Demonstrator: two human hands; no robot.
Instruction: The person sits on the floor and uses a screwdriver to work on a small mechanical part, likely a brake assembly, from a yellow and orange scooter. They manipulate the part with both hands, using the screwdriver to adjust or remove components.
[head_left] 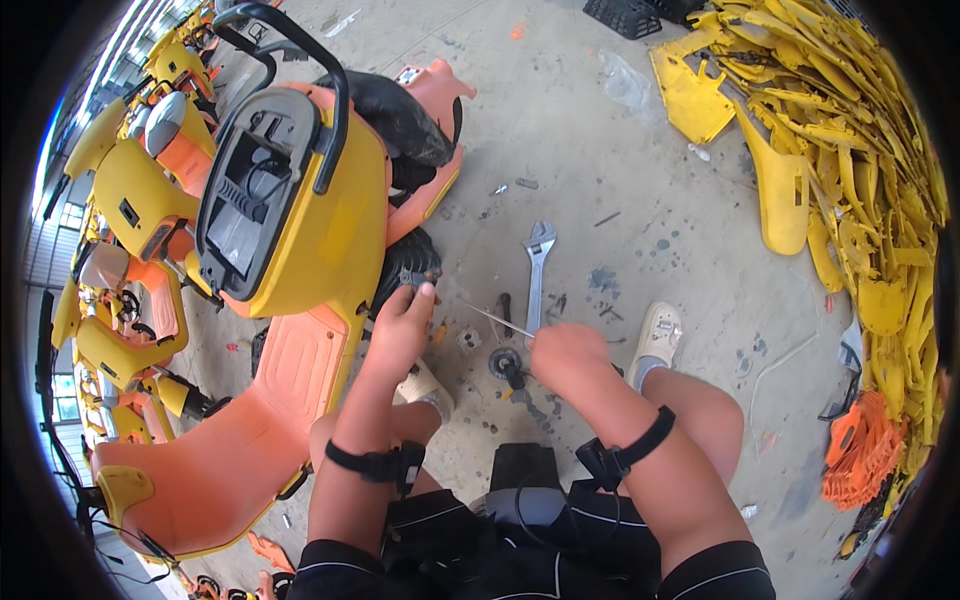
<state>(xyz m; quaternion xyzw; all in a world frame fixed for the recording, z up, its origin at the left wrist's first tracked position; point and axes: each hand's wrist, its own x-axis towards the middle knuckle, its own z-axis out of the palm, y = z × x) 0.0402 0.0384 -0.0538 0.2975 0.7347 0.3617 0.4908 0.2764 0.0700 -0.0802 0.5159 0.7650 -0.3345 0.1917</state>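
Observation:
My left hand (pixel 402 325) is closed on a small dark metal part (pixel 420 278) beside the black wheel (pixel 395 262) under the yellow-and-pink scooter body (pixel 345 235); exactly what it grips is partly hidden. Closed on a slim pointed metal tool (pixel 502 321), probably a screwdriver, my right hand (pixel 568 350) keeps its tip aimed left, short of my left hand. An adjustable wrench (pixel 536 280) lies on the concrete beyond my right hand. A round dark part (pixel 505 365) and a short dark tool (pixel 506 312) also lie on the floor between my feet.
More yellow and pink scooters (pixel 140 210) line the left. A tall heap of yellow panels (pixel 860 180) fills the right, with orange pieces (pixel 862 450) at its near end. Black parts (pixel 620 15) sit at the top. Small scraps and stains dot the floor (pixel 590 180).

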